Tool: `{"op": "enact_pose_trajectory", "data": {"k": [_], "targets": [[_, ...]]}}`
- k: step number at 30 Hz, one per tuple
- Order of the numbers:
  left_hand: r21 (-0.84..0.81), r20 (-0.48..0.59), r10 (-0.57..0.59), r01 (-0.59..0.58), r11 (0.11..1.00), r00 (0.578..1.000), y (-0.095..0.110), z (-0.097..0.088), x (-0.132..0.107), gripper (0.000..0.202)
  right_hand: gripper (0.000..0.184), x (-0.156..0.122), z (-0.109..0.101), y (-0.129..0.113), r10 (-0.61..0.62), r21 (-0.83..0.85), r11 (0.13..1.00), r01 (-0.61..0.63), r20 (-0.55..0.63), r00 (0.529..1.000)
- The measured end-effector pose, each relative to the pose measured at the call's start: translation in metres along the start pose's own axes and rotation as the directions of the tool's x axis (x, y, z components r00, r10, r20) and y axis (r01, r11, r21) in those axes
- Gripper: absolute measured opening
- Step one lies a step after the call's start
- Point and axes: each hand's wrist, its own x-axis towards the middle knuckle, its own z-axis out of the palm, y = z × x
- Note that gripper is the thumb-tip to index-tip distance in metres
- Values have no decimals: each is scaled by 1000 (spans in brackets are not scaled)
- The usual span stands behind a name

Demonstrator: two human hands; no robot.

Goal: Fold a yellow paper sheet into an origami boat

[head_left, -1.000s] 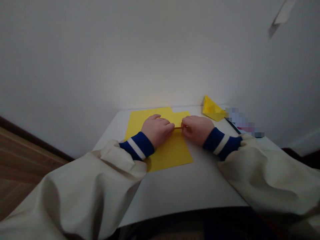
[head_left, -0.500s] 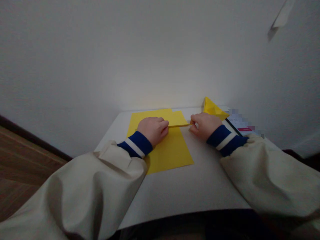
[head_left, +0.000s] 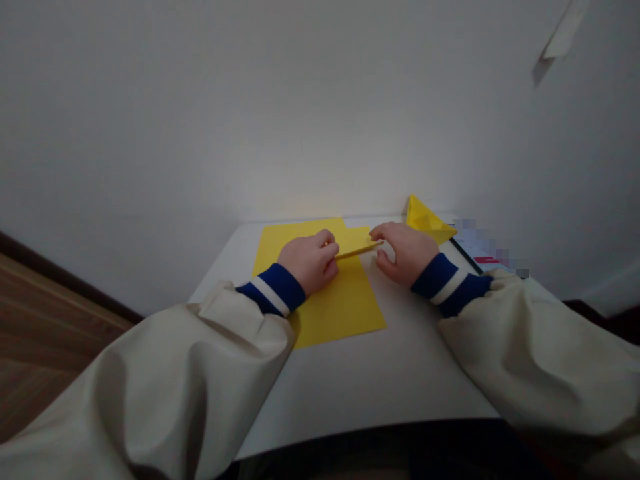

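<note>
A piece of folded yellow paper (head_left: 357, 251) shows its narrow edge between my two hands. My left hand (head_left: 311, 260) grips it at its left part, fingers closed around it. My right hand (head_left: 404, 252) is at the other end, thumb and fingers spread apart around the paper's tip without pinching it. Beneath my left hand lies a flat yellow sheet (head_left: 345, 307) on the white table (head_left: 390, 373). Part of that sheet is covered by my left hand and sleeve.
A folded yellow paper shape (head_left: 425, 217) with pointed corners stands behind my right hand. To its right lies a dark-edged tablet (head_left: 465, 252) with a partly blurred screen. The wall (head_left: 320, 120) rises directly behind the table.
The fingers of my right hand have opened from a pinch at the paper's right end. The folded paper has tilted, its right end now higher. My left hand keeps its hold.
</note>
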Motion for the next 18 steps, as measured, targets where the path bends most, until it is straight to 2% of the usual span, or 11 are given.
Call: {"op": "enact_pose_trajectory", "data": {"k": [4, 7, 13, 18], "targets": [[-40, -32, 67, -69, 997, 997, -1, 2, 1, 12, 16, 2, -5, -3, -191, 45, 981, 188, 51, 980], [-44, -45, 140, -142, 989, 989, -2, 3, 2, 13, 22, 3, -7, -5, -301, 55, 953, 297, 94, 949], [-59, -76, 207, -212, 976, 975, -1, 0, 5, 15, 26, 4, -8, -13, -345, 38, 939, 343, 135, 929], [-19, -53, 250, -252, 968, 967, 1, -5, 7, 15, 27, 5, -8, -17, -370, 39, 929, 369, 159, 915]]}}
